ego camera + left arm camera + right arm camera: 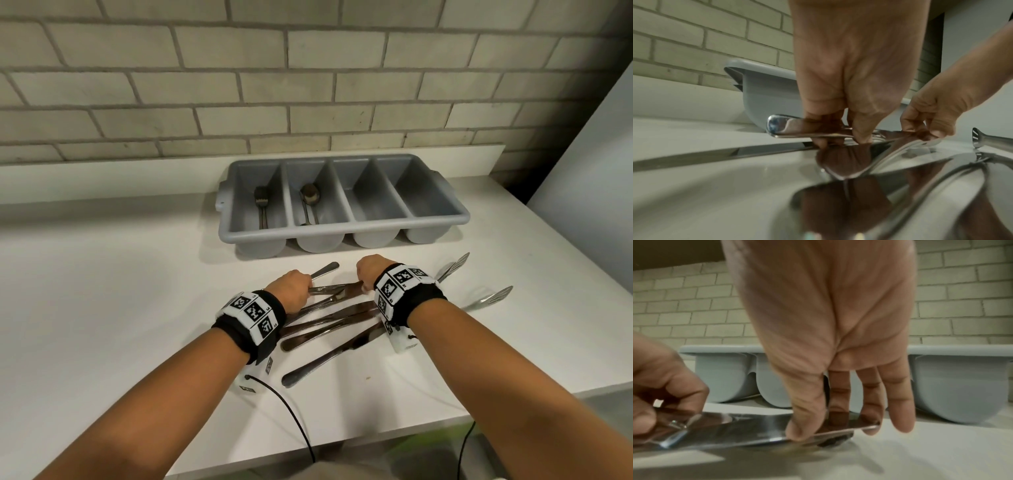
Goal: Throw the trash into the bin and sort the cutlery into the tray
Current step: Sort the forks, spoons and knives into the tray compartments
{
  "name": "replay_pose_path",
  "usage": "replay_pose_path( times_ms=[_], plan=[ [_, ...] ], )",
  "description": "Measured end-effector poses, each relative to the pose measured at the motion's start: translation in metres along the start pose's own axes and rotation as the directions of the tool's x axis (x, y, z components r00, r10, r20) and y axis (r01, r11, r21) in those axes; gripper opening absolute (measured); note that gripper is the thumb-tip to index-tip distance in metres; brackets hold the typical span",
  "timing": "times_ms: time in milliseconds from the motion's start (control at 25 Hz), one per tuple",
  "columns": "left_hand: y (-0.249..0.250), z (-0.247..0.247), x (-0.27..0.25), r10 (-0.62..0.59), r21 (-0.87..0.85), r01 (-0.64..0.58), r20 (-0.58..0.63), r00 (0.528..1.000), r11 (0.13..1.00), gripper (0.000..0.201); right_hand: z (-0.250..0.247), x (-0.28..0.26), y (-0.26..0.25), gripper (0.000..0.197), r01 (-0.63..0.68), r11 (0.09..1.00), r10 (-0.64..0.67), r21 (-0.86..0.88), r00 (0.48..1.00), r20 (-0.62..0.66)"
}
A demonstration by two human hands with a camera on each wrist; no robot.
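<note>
Dim, even overhead light; soft shadows, wide-angle bending, blurred wrist views.

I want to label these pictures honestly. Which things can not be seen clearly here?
- Bin: in no view.
- Pile of cutlery: head view, both wrists cover parts, so no count.
- Piece held by left hand and right hand: its type unclear; fingers cover it and the right wrist view is blurred.
- Tray: near wall hides the compartment floors' front.
- Near cutlery, left wrist view: blurred reflections.

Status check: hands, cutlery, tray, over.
Left hand and right hand both pinch one knife atop the cutlery pile. Tray holds forks and spoons in its two left slots. Nothing blocking.
</note>
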State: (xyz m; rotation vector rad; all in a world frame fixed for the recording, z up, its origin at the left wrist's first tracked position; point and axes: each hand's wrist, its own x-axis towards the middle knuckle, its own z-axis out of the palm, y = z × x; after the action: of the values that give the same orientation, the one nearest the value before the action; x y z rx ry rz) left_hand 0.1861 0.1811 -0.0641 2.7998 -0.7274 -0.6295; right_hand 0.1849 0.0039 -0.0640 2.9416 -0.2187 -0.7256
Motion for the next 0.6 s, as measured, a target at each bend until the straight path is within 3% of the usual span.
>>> replay_pose_path(
  times_ms=[200,360,520,600],
  plan=[
    [-0.005,-0.008,-0.004,0.047,-0.187,-0.053,-0.035,0.998,0.981,0.027,-0.034,-0.017,0.001,0.03,0.007,0.999,-0.003,0.035,0.995,-0.101],
    [-0.002,-0.015,-0.012,0.133,-0.495,-0.11,0.012,0.991,0.862,0.025,-0.052,-0.038,0.005,0.033,0.015,0.996,0.001,0.091,0.985,-0.171],
    [-0.002,-0.014,-0.019,0.204,-0.486,-0.175,0.007,0.979,0.856,0.02,-0.071,-0.06,0.004,0.034,0.012,0.97,0.027,0.242,0.987,-0.157],
    [-0.004,-0.012,-0.022,0.197,-0.538,-0.184,-0.034,0.98,0.823,0.016,-0.074,-0.069,0.006,0.031,0.047,0.933,0.033,0.357,0.976,-0.213]
  ],
)
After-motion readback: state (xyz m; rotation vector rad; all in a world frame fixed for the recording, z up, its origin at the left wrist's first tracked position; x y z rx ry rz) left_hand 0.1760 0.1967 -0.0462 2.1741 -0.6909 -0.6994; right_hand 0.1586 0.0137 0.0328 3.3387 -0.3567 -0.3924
